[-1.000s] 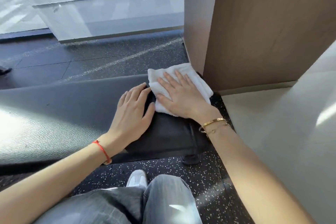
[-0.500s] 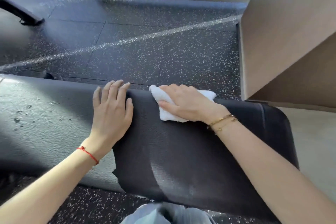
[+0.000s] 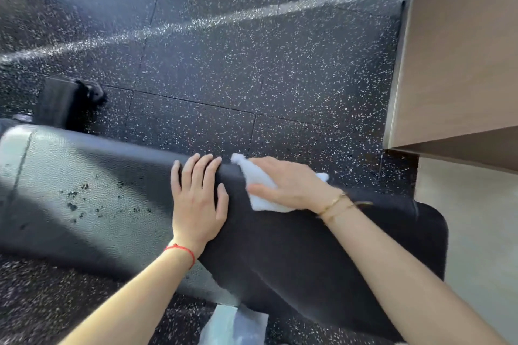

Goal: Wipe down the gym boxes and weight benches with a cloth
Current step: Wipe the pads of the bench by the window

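Observation:
A black padded weight bench [image 3: 294, 255] runs across the lower half of the view, its left part lit by sun and marked with small dark specks. My right hand [image 3: 291, 183] presses a white cloth [image 3: 259, 183] onto the bench's far edge, fingers bent over that edge. My left hand [image 3: 197, 199] lies flat on the pad just left of the cloth, fingers straight and reaching the far edge.
Speckled black rubber floor [image 3: 224, 70] lies beyond the bench. A wood-panelled column [image 3: 459, 59] stands at the right, pale floor [image 3: 482, 260] below it. A black bench foot [image 3: 70, 101] stands on the floor at left. My knee in jeans [image 3: 234, 325] shows at the bottom.
The view has tilted further down over the bench. My right hand with the cloth has moved from the bench's end to its far edge, and my left hand has stayed flat beside it.

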Available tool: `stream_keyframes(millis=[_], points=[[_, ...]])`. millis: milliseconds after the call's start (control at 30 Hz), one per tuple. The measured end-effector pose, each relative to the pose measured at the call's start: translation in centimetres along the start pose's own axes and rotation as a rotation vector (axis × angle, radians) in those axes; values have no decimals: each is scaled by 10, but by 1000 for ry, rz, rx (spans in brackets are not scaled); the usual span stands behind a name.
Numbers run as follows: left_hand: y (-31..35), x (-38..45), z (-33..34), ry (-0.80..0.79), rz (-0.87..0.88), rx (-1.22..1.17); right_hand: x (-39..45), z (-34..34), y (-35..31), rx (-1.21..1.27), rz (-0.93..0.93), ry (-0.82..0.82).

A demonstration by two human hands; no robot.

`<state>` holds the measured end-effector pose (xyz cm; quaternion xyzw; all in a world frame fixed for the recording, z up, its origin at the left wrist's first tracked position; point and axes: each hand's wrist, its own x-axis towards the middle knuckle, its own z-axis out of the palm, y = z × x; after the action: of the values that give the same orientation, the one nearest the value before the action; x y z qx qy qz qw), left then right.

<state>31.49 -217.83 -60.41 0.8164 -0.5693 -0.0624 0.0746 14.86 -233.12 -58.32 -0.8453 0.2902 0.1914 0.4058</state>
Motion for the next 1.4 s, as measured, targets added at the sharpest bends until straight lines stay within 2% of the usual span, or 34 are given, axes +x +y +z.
stream_keyframes(millis=[100, 200, 367, 567, 667, 833, 1000, 1133, 1333, 1400], points=[[-4, 0, 2, -19, 9, 5, 25, 3, -14, 40, -60, -10], [-5, 0, 1, -34, 9, 10, 1, -2, 3, 70, -90, 11], [0, 2, 0, -63, -15, 34, -42, -7, 46, 99, 58, 16], [0, 2, -2, -108, -21, 49, 24, 5, -8, 95, -31, -16], [-1, 3, -3, -118, -15, 52, 10, 6, 3, 115, -43, 7], [2, 3, -3, -118, -20, 71, -36, 2, 47, 130, 74, 20], [1, 2, -1, -133, -24, 88, 4, 4, 14, 112, 66, -27], [0, 2, -2, -139, -18, 94, -11, 5, 19, 103, 60, 38], [7, 2, -12, -166, -24, 131, -83, -5, 82, 38, 314, 61], [12, 2, -16, -171, 5, 118, -80, -5, 78, 14, 280, 52]])
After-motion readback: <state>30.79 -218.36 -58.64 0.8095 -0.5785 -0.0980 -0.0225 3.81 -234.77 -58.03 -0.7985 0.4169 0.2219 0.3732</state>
